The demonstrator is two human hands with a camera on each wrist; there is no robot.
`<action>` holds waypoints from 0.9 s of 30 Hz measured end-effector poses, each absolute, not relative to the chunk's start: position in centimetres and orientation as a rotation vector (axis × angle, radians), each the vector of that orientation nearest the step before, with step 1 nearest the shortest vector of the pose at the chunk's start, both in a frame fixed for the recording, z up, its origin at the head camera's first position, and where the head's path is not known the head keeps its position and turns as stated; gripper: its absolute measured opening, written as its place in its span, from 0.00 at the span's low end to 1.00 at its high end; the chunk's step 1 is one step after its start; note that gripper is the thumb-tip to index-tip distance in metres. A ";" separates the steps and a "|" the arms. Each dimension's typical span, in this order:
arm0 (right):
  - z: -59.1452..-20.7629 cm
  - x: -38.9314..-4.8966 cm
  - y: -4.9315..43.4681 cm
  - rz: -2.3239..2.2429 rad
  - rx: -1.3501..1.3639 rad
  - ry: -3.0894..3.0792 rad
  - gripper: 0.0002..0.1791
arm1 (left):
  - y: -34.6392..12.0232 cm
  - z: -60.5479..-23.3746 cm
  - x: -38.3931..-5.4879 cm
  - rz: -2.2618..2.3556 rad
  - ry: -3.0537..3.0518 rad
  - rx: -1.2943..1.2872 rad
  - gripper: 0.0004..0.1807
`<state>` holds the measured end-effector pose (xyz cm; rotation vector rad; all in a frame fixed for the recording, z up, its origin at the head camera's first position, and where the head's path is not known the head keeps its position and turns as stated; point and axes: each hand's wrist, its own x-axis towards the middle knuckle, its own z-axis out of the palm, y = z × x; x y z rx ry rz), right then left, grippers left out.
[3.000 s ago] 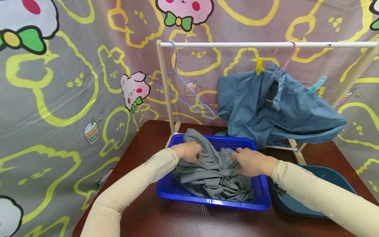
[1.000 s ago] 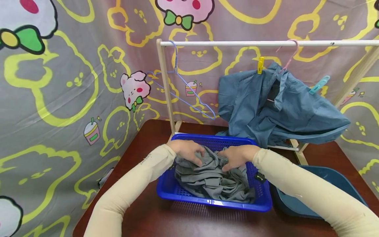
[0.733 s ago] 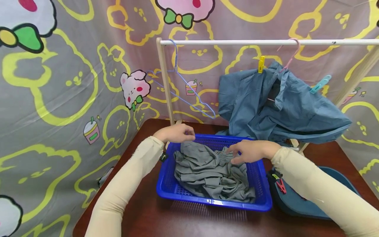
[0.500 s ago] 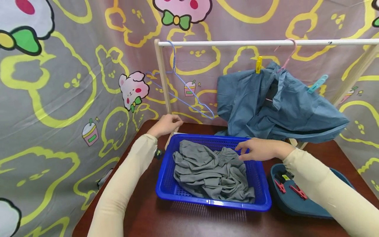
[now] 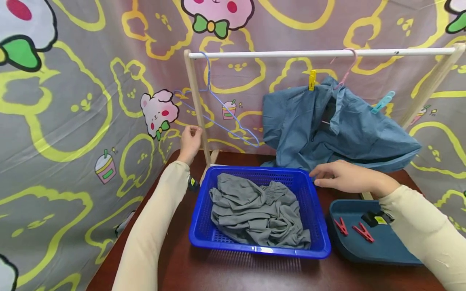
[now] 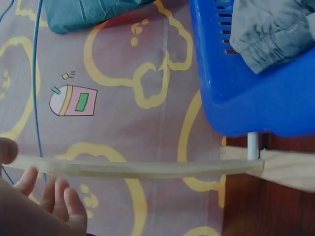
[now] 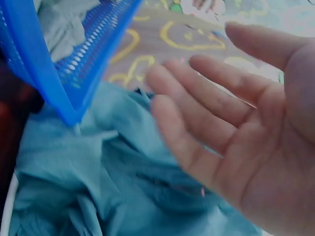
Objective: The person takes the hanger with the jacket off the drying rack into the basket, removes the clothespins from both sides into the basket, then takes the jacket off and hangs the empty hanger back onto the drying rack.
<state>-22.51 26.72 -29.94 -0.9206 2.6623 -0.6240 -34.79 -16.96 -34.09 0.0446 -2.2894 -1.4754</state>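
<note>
I have both hands free of any load. The left hand (image 5: 190, 141) sits behind and left of the blue basket (image 5: 291, 253), just beside the rack's left wooden post (image 5: 195, 93). In the left wrist view its fingers are parted and relaxed, with the post close by; I can't tell whether they touch it. The blue hanger (image 5: 209, 81) hangs near that hand, from the white rail (image 5: 273, 53).

The right hand (image 5: 347, 178) is at the basket's far right corner, palm open in the right wrist view, fingers loosely spread, gripping nothing. I can't tell whether its fingertips brush the rim.

The grey garment (image 5: 258, 214) lies crumpled inside the basket, between the hands and nearer to me than either, apart from both. The basket stands on the table (image 5: 225, 279).

Behind the right hand I see a blue garment (image 5: 367, 129) on a pink hanger (image 5: 350, 66); below that hand, red clips (image 5: 362, 233) lie in a teal tub (image 5: 386, 248).
</note>
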 end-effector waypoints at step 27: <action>-26.0 -23.7 38.9 -1.294 0.056 3.481 0.10 | -18.8 -35.0 -39.0 -2.472 -2.093 -0.119 0.29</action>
